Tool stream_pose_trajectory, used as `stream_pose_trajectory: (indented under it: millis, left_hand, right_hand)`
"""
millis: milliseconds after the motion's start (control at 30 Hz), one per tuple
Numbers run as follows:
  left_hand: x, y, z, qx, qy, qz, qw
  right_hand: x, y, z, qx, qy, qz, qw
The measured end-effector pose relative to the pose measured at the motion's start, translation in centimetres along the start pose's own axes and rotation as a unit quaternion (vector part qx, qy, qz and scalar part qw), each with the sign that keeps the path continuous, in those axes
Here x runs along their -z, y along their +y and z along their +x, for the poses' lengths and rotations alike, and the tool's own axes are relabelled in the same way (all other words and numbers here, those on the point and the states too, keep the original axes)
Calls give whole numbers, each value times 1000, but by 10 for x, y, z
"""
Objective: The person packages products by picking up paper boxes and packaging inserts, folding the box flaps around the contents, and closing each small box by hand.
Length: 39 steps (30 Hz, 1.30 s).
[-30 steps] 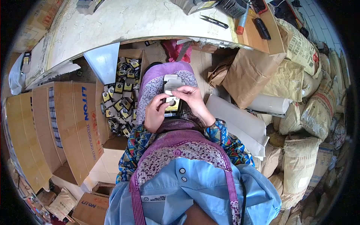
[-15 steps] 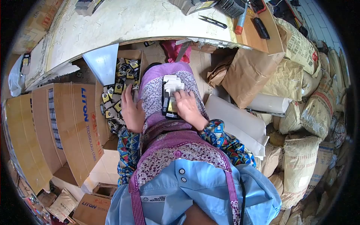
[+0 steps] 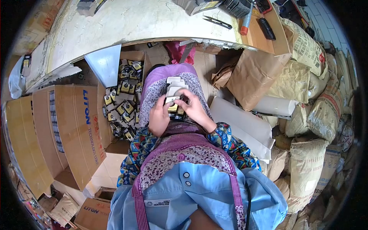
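Note:
On my lap, over the flowered apron (image 3: pixel 156 82), lies a stack of flat white and black card pieces (image 3: pixel 175 81). My left hand (image 3: pixel 158 118) is closed with thumb and fingers on a small black-and-yellow carton (image 3: pixel 172 99), its pale end facing up. From the other side my right hand (image 3: pixel 196 111) pinches the same carton, fingers bent over its top edge. Both hands sit close above the near end of the stack and hide part of it. Left of my knees, an open cardboard box (image 3: pixel 118 147) holds many similar small black-and-yellow cartons (image 3: pixel 125 109).
A worktable (image 3: pixel 153 23) stands ahead, bearing thread snips (image 3: pixel 217 22), an orange-tipped blue tube (image 3: pixel 245 23) and more stacked cards (image 3: pixel 199 5). A large LITON carton (image 3: pixel 78 126) stands at left. Brown paper (image 3: pixel 255 76) and full sacks (image 3: pixel 308 168) crowd the right.
My left hand has moved right, from beside the box of cartons to my lap, and now grips a small carton. My right hand has lifted off the stack to the same carton.

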<state>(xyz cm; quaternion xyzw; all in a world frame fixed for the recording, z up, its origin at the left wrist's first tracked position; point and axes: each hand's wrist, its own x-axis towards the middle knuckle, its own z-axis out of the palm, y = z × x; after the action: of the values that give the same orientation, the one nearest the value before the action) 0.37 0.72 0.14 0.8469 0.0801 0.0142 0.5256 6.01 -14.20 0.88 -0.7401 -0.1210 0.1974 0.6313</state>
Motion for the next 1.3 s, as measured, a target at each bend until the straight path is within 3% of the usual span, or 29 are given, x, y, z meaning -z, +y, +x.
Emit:
stream_pose_trajectory:
  millis: [33, 67, 100, 167, 233, 267, 333, 433, 500, 567, 633, 700, 767, 867, 1033, 1100, 1133, 1167, 1200, 1233, 1267, 1300]
  left_hand:
    - [2, 1, 0, 16, -19, -31, 999]
    - [-4, 5, 1, 12, 22, -156, 987]
    - [-4, 5, 1, 12, 22, -157, 987]
    - [-4, 7, 2, 49, -11, -346, 937]
    - [2, 3, 3, 64, -60, -319, 944]
    - [2, 0, 3, 69, -67, -310, 946]
    - [3, 4, 3, 74, -74, -301, 948]
    - [3, 10, 1, 76, -49, -316, 945]
    - [2, 7, 0, 80, -43, -300, 949]
    - [-1, 6, -1, 67, -45, -292, 953]
    - [-2, 4, -2, 51, -48, -284, 956]
    - [0, 3, -1, 53, -56, -258, 963]
    - [1, 6, 0, 57, -41, -281, 957]
    - [2, 13, 0, 69, -26, -316, 946]
    - [3, 5, -3, 102, -44, -298, 948]
    - [6, -2, -2, 57, -38, -262, 963]
    - [11, -5, -1, -14, -8, -197, 980]
    - [21, -10, 2, 39, 3, -177, 983]
    - [40, -4, 4, 65, 49, -66, 994]
    - [55, 6, 6, 91, 93, 46, 990]
    - [55, 7, 8, 91, 93, 45, 991]
    - [55, 8, 11, 5, 170, 135, 976]
  right_hand:
    - [-4, 0, 0, 0, -1, 0, 1000]
    - [-9, 0, 0, 7, 46, 53, 997]
    - [-10, 0, 1, 15, 94, 105, 990]
    - [-1, 13, 0, 19, 51, 55, 997]
    - [7, 13, 1, 18, -71, 7, 997]
    - [5, 13, 0, 18, -70, 7, 997]
    - [-5, -2, -2, 33, 104, 58, 992]
    - [3, 3, 3, 74, 32, -3, 997]
    - [1, 4, 5, 56, 46, 40, 997]
    - [0, 5, 7, -109, 82, 185, 973]
    - [5, 2, 11, -117, 75, 198, 970]
    - [13, -3, 12, -152, 11, 249, 956]
    - [18, 4, 11, -140, -6, 212, 967]
    - [22, 3, 6, -84, -46, 38, 995]
    - [14, -3, 0, -51, -47, -15, 997]
    - [9, -3, 0, -49, -12, 2, 999]
    - [7, 1, 0, -66, -4, 3, 998]
    - [7, 2, -1, -66, -4, 3, 998]
    - [6, 1, -2, 17, 17, -181, 983]
    - [5, 0, -4, 99, 38, -358, 927]
    - [4, 8, -6, 71, -6, -441, 895]
    - [2, 14, -7, 71, -6, -441, 895]
